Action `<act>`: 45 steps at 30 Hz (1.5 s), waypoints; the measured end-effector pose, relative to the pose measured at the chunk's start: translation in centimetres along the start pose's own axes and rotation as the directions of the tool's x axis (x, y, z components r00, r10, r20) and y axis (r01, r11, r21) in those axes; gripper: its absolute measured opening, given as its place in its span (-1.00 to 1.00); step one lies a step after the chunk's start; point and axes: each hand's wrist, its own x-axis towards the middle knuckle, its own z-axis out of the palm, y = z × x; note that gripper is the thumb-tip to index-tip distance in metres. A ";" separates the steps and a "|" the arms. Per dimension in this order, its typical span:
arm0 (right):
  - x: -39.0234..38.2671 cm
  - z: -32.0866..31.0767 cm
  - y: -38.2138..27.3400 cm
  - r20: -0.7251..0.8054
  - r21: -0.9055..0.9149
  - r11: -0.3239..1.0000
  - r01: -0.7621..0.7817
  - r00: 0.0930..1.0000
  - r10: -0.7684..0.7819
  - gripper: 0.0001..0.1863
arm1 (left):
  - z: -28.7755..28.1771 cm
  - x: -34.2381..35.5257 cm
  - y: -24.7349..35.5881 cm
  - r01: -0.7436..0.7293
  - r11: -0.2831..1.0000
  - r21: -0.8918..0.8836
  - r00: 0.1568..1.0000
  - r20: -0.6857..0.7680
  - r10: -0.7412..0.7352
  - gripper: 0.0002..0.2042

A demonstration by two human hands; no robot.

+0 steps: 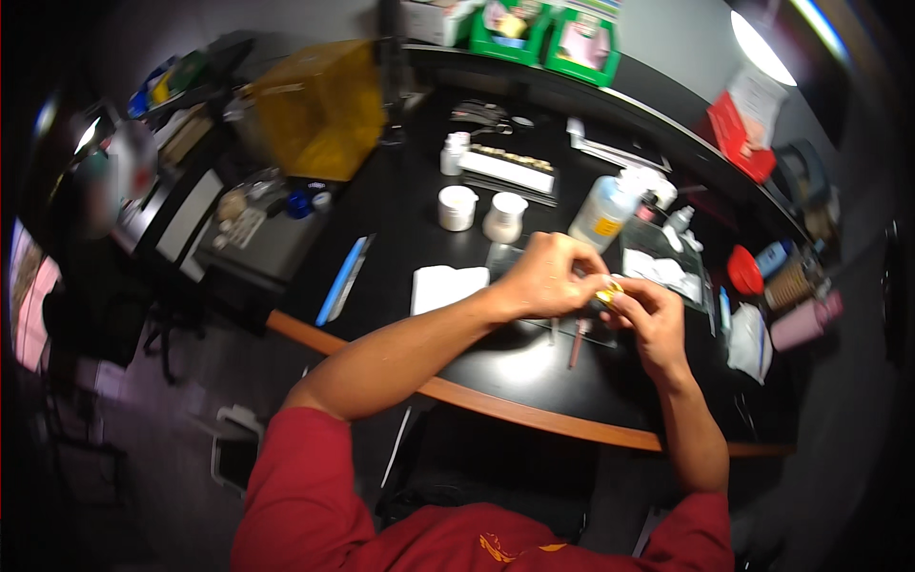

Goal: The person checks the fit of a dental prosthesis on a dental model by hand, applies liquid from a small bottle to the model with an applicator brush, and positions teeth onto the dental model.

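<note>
A single head-worn fisheye looks steeply down, close over a dark curved table [400, 205].

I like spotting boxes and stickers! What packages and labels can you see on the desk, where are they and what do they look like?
Green boxes: back edge of the desk, two side by side, with pale fronts.
Spray bottle: behind the hands, whitish, with a yellow label.
Red packet: back right, flat, with white paper on it.
Yellow box: back left, see-through.

Dim scene overall, bright lamp [762, 48] glaring at far right, soft sheen on the black table [534, 367] near the hands, left side dark and blurred, strong fisheye bending and black corners at the rim
</note>
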 end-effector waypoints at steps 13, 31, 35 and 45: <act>-0.6 0.2 0.3 -0.027 0.038 0.999 -0.009 1.000 0.010 -0.77 | -0.1 -0.4 0.3 -0.010 1.000 -0.030 0.999 -0.039 0.009 -0.81; -1.2 0.5 -0.2 -0.032 0.202 0.974 -0.105 0.993 0.114 -0.78 | 0.1 -0.3 0.9 -0.013 1.000 -0.028 0.999 -0.046 0.012 -0.80; -1.3 0.8 -0.6 -0.041 0.238 0.966 -0.103 0.992 0.116 -0.78 | -0.1 -0.4 1.3 -0.018 1.000 -0.016 0.999 -0.047 0.017 -0.81; -1.4 1.0 -0.4 -0.024 0.250 0.962 -0.114 0.992 0.124 -0.78 | -0.1 -0.6 1.0 0.064 0.995 -0.072 0.998 -0.013 -0.065 -0.84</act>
